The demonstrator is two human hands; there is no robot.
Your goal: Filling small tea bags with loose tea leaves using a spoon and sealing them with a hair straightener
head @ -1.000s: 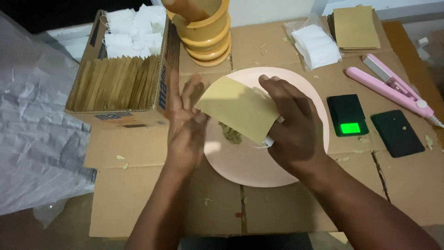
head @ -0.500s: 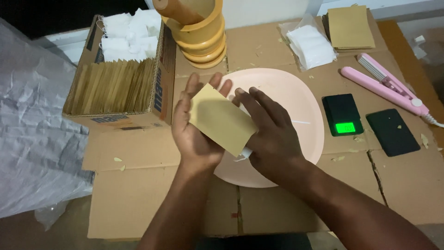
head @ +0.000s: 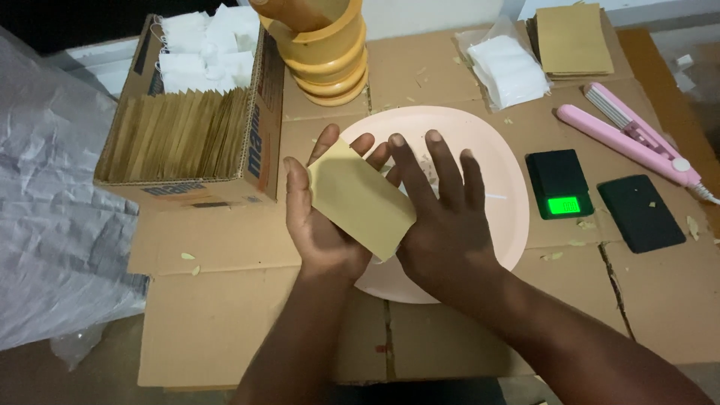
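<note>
A small tan paper pouch (head: 360,199) lies flat on the palm of my left hand (head: 319,225), which cradles it from below. My right hand (head: 442,217) rests palm down beside it, fingers spread, its thumb side hidden under the pouch's right edge. Both hands hover over the near left part of a pale pink round plate (head: 495,172) that carries a few dry crumbs.
A cardboard box (head: 187,135) of tan pouches and white bags stands at the left. Stacked orange containers (head: 322,45) sit behind the plate. At the right lie white bags (head: 510,67), tan pouches (head: 574,37), a pink sealer (head: 637,135), a lit scale (head: 559,184) and a black lid (head: 641,214).
The pouch has come off the plate's middle toward the left and now lies flat in my left palm. My right hand has opened and flattened beside it.
</note>
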